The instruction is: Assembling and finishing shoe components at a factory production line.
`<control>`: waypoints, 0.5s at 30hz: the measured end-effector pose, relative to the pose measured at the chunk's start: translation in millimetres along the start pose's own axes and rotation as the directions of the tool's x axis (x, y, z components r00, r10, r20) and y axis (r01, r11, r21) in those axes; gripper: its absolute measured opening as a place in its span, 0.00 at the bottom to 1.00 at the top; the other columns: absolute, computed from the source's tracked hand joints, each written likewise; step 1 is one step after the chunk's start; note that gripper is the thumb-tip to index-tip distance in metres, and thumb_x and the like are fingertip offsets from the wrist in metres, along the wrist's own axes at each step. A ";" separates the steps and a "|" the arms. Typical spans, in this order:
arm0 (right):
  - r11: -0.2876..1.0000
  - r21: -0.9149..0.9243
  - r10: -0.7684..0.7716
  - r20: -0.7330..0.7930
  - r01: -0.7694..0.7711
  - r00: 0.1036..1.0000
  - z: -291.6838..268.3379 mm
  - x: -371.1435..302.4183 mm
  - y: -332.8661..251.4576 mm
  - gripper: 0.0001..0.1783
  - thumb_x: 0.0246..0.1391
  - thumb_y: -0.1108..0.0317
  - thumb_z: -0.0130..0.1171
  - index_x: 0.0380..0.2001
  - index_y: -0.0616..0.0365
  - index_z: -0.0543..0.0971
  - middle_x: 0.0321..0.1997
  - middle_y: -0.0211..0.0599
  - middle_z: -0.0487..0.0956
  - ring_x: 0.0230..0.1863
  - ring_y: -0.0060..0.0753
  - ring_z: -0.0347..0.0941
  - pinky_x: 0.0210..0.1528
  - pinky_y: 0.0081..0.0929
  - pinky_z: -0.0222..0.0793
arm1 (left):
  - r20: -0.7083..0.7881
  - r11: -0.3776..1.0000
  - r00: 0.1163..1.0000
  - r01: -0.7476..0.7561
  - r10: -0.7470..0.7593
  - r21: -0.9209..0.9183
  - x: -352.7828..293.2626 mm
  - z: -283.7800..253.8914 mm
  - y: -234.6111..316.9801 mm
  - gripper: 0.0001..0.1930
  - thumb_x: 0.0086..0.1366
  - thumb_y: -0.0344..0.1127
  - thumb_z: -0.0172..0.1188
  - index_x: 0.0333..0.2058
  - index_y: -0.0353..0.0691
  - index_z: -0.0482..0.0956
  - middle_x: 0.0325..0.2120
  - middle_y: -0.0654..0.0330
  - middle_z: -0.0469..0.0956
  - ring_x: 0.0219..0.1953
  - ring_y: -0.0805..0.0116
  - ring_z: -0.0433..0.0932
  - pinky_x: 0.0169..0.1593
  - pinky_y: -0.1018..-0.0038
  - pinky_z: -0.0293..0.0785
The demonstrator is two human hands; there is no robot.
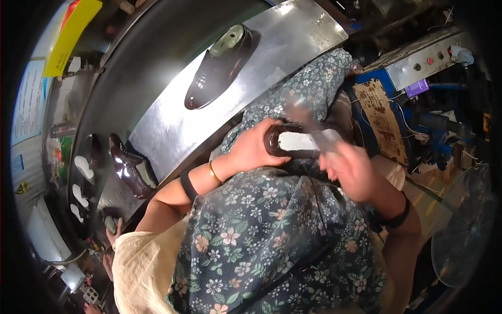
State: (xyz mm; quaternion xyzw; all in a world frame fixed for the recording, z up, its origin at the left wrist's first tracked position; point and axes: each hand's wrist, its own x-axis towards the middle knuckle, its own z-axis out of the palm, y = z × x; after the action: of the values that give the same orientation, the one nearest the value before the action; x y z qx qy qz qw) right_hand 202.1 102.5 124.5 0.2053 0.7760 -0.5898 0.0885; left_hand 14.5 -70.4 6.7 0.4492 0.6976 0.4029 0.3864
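My left hand [251, 146] grips one end of a dark glossy shoe [274, 140] lying sole up across my lap, its pale underside facing me. In my right hand [346, 166] is a hammer-like tool [319, 133], smeared by motion, over the shoe's other end. The fingers of that hand are wrapped round its handle, and the tool's blurred end hides part of the scene. On the metal bench ahead lies another dark brown shoe [212, 78] with a grey-green form in its opening. A floral apron [261, 235] covers my lap.
A shiny metal bench [167, 123] runs diagonally ahead of me. More brown shoes [128, 170] and white soles [82, 168] lie at left, near another person's hand [114, 230]. At right stand a blue machine with a control panel [426, 63] and a fan [460, 230].
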 end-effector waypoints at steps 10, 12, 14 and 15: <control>0.967 0.229 -0.084 -0.135 0.114 0.987 5.2 19.4 13.5 0.19 0.70 0.59 0.40 0.28 0.61 0.68 0.21 0.31 0.72 0.20 0.21 0.68 0.24 0.22 0.66 | 0.060 0.983 0.989 0.140 -0.133 -0.117 2.9 0.7 2.7 0.37 0.41 0.41 0.77 0.50 0.35 0.70 0.39 0.54 0.79 0.43 0.66 0.79 0.50 0.73 0.73; 0.993 0.039 0.110 0.124 -0.115 0.986 11.8 18.3 47.4 0.19 0.69 0.58 0.40 0.28 0.61 0.68 0.21 0.31 0.73 0.20 0.21 0.67 0.24 0.22 0.65 | 0.073 0.988 0.989 0.132 -0.126 -0.076 6.8 1.1 2.5 0.37 0.41 0.41 0.77 0.50 0.35 0.70 0.39 0.54 0.79 0.42 0.67 0.78 0.50 0.73 0.73; 0.985 -0.163 -0.025 0.186 0.056 0.982 3.4 32.5 52.8 0.19 0.69 0.57 0.41 0.29 0.59 0.69 0.20 0.29 0.71 0.19 0.20 0.67 0.22 0.21 0.66 | 0.062 0.981 0.991 0.128 -0.121 -0.143 7.8 2.2 -6.5 0.37 0.41 0.40 0.77 0.50 0.35 0.70 0.39 0.55 0.78 0.42 0.67 0.78 0.50 0.72 0.73; 0.982 -0.073 0.186 0.279 -0.172 0.942 -14.6 40.9 26.3 0.19 0.69 0.56 0.41 0.29 0.58 0.70 0.20 0.29 0.72 0.18 0.19 0.67 0.21 0.21 0.66 | 0.040 0.970 0.992 0.124 -0.118 -0.210 9.9 1.5 -11.5 0.37 0.41 0.40 0.77 0.50 0.35 0.70 0.39 0.56 0.78 0.42 0.68 0.78 0.49 0.72 0.73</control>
State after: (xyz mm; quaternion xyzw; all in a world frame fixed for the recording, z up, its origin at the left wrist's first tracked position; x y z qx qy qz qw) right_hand 178.0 130.9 90.1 0.1857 0.7472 -0.5840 0.2572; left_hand 9.3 -63.9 -6.0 0.3675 0.6714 0.4447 0.4652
